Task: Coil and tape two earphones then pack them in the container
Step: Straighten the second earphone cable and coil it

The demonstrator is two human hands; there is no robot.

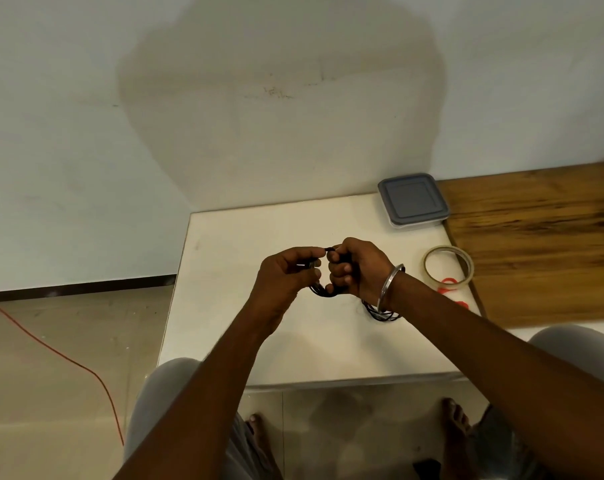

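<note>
So the tape roll is my reference point here; it lies flat near the right edge of the white tabletop.

Both hands are up over the tabletop, left of the tape roll and nearly touching each other. The right hand is the closer one to the roll. Its grip is clamped round a bundle of loops of the black earphone, fingers curled tight, with the loops hanging out below the fist. The left hand, further left of the roll, has its grip pinched on a loose end of that same black earphone, thumb and fingertips together right up against the right hand's knuckles. I can't tell if that end is the plug or a bud, too small.

The second earphone lies in a loose black coil on the tabletop, down-left of the tape roll and partly hidden under the right wrist, which wears a steel bangle.

The container sits beyond the tape roll at the far corner, grey lid on. Red scissors handles poke out just beside the roll, touching or nearly so. A wooden surface runs to the right of the roll. A red cord trails on the floor well left of it all.
</note>
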